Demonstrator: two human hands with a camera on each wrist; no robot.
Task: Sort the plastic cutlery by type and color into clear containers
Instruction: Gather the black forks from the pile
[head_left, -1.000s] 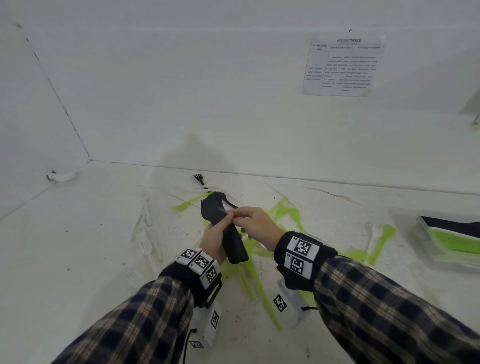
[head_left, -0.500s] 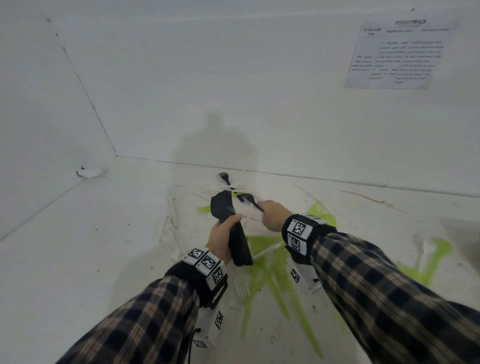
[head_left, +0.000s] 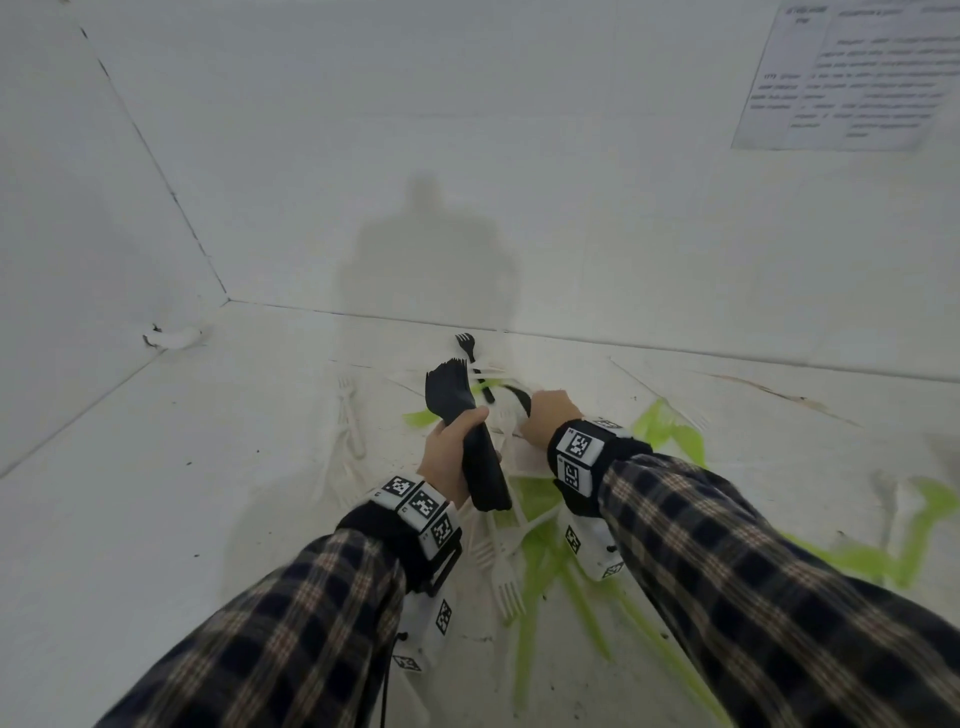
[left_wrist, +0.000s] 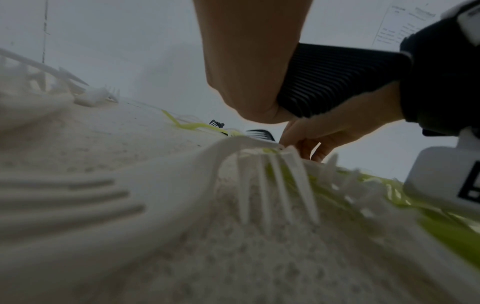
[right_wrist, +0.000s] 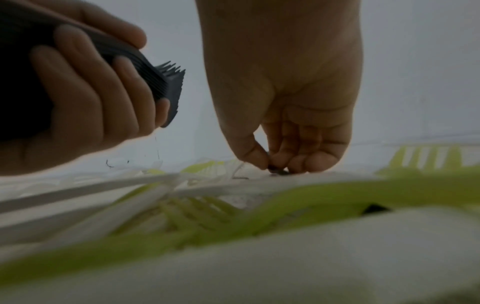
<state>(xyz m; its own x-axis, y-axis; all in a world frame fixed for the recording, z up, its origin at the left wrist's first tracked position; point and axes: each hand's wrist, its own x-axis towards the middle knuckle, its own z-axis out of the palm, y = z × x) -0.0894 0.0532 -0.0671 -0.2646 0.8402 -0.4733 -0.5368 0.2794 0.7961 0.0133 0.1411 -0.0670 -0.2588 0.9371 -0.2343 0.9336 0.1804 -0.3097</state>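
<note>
While the left hand grips a thick stack of black forks, the head view shows the stack tilted, tines up toward the back wall, handles down past the wrist, held above the mid worktop. Forks are matte black, nested tight, tines fanned a bit at the top. Right hand is down just right of the stack, fingers curled onto a single black fork lying on the worktop. Another loose black fork lies near the back edge. White forks & green forks are scattered over the middle and toward the right edge.

Left wrist view: stack reads as ribbed black handle ends, many thin layers pressed together, clamped by the left hand. Right hand reaches down behind; white fork tines fill the foreground.

Right wrist view: left hand's fingers wrap the stack, tines sticking out. Right hand pinches a small dark piece with thumb & fingertips at worktop level; blurred green and white cutlery up close.
</note>
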